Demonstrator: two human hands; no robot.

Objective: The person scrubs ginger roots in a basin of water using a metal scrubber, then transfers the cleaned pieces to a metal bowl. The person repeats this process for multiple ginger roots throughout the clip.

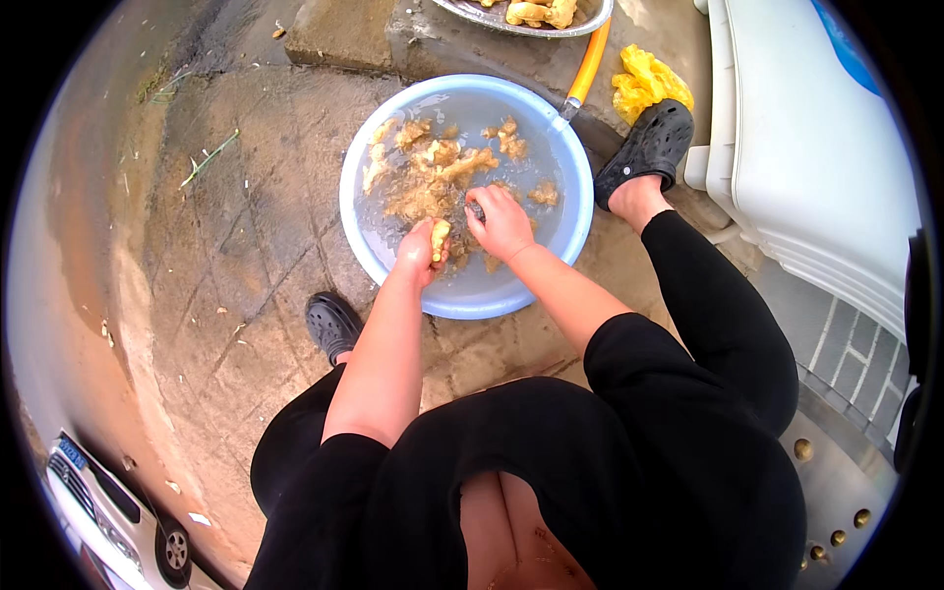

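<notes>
My left hand grips a pale yellow piece of ginger root over the near part of a blue plastic basin. Just to its right, my right hand is closed on a dark grey scrubber, possibly steel wool and mostly hidden by the fingers. A small gap separates the scrubber from the held piece. Cloudy water fills the basin, and several knobbly brown ginger roots lie in it beyond my hands. Water runs from a yellow hose over the basin's far right rim.
Beyond the basin, a metal bowl of ginger rests on a concrete step. A crumpled yellow plastic bag lies by my right clog. A large white plastic container stands right. At lower left is a white car.
</notes>
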